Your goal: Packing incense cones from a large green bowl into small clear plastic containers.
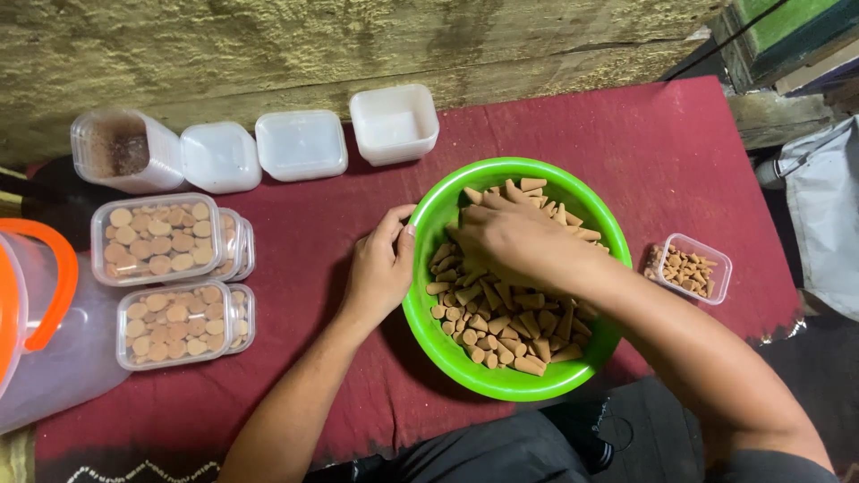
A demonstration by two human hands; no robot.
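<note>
I'm watching the head view. Left hand is resting on the rim of the green bowl, thumb and fingers curled loosely over the edge, holding nothing else. Right hand is reaching down into the bowl, palm down, fingers bent onto the pile of tan cones. I can't tell whether it's pinching any cones; the fingertips are buried in the heap.

The bowl is sitting on the red cloth, centre right. Just right of it, a small clear tub is lying part-filled with loose cones. On the left, packed clear boxes are sitting in two short stacks, cones standing flat end up in tight rows. Along the back wall, empty white tubs are lined up, with one clear one on its side. An orange-handled clear jug is standing at the far left.

My read on doing this well: the left hand is pinning the bowl so it isn't sliding on the cloth, so that grip is worth holding firm. Cones look brittle at the tips, so I'd be lifting a few at a time from the top of the heap, not raking deep, and keeping the wrist clear of the rim.
</note>
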